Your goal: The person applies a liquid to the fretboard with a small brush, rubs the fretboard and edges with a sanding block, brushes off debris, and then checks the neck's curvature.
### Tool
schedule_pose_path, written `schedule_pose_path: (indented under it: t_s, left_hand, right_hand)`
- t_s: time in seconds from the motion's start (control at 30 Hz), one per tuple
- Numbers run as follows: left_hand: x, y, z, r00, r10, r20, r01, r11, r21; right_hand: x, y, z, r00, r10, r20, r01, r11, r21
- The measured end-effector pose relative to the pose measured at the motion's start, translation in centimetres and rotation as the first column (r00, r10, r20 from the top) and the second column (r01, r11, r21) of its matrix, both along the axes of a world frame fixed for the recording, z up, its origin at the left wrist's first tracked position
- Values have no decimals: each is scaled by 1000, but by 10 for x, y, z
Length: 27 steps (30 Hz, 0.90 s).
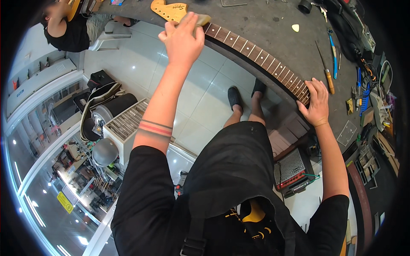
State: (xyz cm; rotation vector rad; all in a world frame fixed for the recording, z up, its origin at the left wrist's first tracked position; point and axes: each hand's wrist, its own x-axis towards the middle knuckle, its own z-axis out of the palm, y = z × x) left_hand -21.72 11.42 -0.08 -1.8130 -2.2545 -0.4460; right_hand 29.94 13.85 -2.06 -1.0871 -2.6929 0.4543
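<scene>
From my end of the feed I make out dark, flowing script on the pale wooden headstock (164, 9), set toward its edge on the side of the left hand (183, 40); at the lower left I find a yellow sign (65, 202) against the glass (51, 215), tilted in my view, with dark marks too small for me to read; yellow printing, some of it letter-like, shows on the black shirt (259, 233) at the apron's (226, 170) neckline, but folds and shadow keep me from reading it; on the red-edged box (292, 167) I see small pale panel marks, illegible at this size.
</scene>
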Motion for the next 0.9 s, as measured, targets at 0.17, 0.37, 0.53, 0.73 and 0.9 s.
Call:
schedule_pose_path:
  t_s: [0.17, 0.37, 0.53, 0.73, 0.9]
  left_hand:
    - [101, -7, 6, 985, 62, 163, -53, 997, -61]
    - [219, -42, 6, 857, -363, 367, 379, 925, 32]
    - [87, -4, 20, 985, -83, 149, 75, 995, 62]
    - [257, -40, 14, 868, -297, 398, 343, 938, -46]
    - [255, -29, 11, 813, -365, 453, 434, 899, -55]
  right_hand:
    - [3, -3, -2, 1000, -17, 6, 17, 1000, -2]
    - [0, -1, -3, 1000, -5, 13, 5, 1000, 20]
    - [1, -3, 1, 1000, -23, 6, 22, 1000, 20]
    - [-1, 1, 0, 999, -6, -39, 6, 1000, 15]
    - [0, -4, 2, 987, -153, -49, 154, 988, 28]
